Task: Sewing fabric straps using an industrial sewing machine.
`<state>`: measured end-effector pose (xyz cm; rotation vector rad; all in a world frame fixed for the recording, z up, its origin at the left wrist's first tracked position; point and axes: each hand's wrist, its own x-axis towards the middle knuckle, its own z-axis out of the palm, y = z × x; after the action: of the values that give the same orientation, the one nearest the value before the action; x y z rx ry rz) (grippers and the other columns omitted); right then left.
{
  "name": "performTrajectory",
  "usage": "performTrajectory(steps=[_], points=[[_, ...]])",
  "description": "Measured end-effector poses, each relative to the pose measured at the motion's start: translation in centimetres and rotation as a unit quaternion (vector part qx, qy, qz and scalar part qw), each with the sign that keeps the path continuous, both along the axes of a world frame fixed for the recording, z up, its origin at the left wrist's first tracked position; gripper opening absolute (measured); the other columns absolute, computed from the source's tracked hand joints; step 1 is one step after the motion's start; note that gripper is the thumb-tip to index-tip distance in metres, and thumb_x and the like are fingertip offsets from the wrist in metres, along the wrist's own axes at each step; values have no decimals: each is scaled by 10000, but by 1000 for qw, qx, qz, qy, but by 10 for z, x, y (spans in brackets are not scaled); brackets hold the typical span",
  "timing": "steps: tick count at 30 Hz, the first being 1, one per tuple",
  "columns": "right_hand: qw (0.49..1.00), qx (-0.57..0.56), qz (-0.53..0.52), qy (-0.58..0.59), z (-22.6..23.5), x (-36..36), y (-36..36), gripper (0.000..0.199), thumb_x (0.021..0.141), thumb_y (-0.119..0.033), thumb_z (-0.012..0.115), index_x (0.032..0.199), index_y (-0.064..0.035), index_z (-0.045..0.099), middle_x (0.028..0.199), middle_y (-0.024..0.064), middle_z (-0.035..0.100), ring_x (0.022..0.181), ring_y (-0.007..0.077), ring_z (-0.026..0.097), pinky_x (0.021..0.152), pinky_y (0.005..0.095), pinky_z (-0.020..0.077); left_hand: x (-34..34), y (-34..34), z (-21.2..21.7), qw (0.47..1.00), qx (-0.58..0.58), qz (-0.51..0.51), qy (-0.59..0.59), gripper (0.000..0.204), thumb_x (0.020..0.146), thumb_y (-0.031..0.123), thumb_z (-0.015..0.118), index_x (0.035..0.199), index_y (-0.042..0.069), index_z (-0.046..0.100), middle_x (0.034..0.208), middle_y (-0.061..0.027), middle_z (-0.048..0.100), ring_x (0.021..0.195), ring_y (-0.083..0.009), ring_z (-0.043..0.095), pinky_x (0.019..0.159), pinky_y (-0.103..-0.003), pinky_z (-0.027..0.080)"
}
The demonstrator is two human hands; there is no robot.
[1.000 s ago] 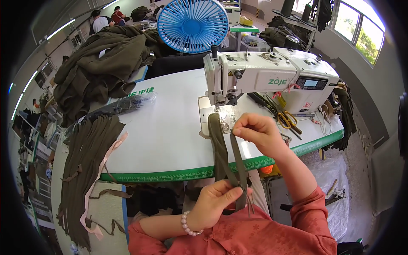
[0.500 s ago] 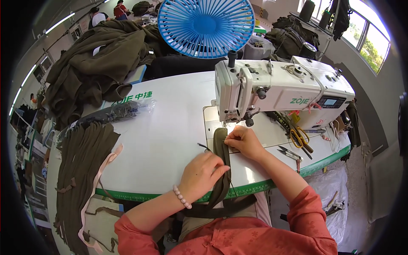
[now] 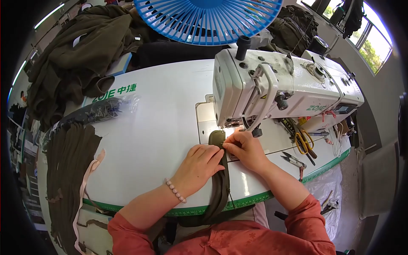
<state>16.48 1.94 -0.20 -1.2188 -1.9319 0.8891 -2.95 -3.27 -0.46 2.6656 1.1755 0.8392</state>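
Olive strip [image 3: 219,187] lies lengthwise on the white surface [image 3: 165,127], far end just by the needle area of the sewing machine [image 3: 289,85], near end running over the green front edge [image 3: 180,211]. Left hand [image 3: 199,163]: fingers extended, close together, laid over the strip from its left side, tips pressing on top; thumb apart from them, tip against the strip lower down. Right hand [image 3: 246,151]: thumb and index finger pinching the strip's right edge near its far end, remaining fingers bent; exact bit between the tips too small to make out. Needle and foot mostly hidden behind the machine head and right hand. Part of the strip is covered by the left fingers; its near end drops out of sight toward the lap. Snips [image 3: 293,160] and yellow-handled scissors [image 3: 304,142] right of the right hand. Blue fan [image 3: 208,21] cut off by the top edge.
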Motion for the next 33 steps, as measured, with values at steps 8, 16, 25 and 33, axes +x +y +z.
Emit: performTrajectory(steps=[8,16,25,33], points=[[996,-83,-28,-30,3,-3,0,153,836,-145,702,866,3,678,746,36,614,654,90,565,599,258,461,-2,-1,-2,999,-19,23,41,478,792,253,702,1205,47,579,1259,-59,538,1150,-203,519,953,-382,385],[996,-72,-40,-23,2,-3,-2,141,835,-131,694,863,6,675,758,34,604,652,88,573,596,249,466,-1,-3,0,997,-18,31,62,489,808,269,685,1231,55,563,1287,-40,535,1172,-184,505,947,-375,367],[996,-77,-36,-2,-6,-3,-1,130,838,-119,684,857,8,669,751,43,593,669,102,580,599,256,465,-2,-3,-3,998,-25,27,44,492,819,253,680,1241,37,549,1300,-63,532,1194,-199,500,966,-374,369],[997,-65,-46,-24,1,-4,-1,141,832,-134,682,862,3,668,766,69,609,671,143,585,618,281,475,-1,-2,-4,998,-41,31,27,505,822,229,681,1254,17,527,1331,-71,506,1201,-210,496,974,-378,364]])
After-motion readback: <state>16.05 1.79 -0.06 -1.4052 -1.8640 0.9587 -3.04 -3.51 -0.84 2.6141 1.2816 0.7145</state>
